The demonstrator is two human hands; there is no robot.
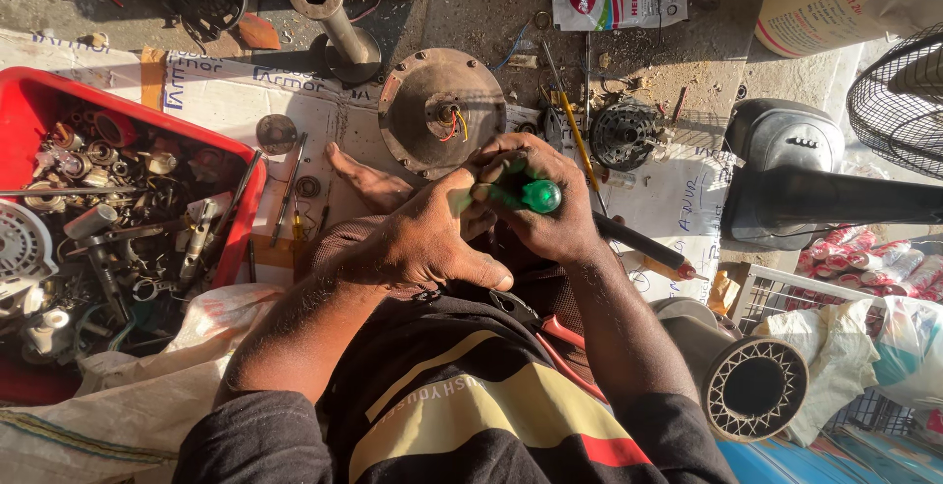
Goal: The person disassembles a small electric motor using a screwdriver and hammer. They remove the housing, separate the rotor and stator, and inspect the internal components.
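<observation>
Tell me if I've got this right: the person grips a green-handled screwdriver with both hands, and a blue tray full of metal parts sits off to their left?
Not quite. The head view shows the tray of metal parts is red, not blue. The rest holds: the left hand and right hand close together on the green-handled screwdriver, and the tray lies to the person's left.
</observation>
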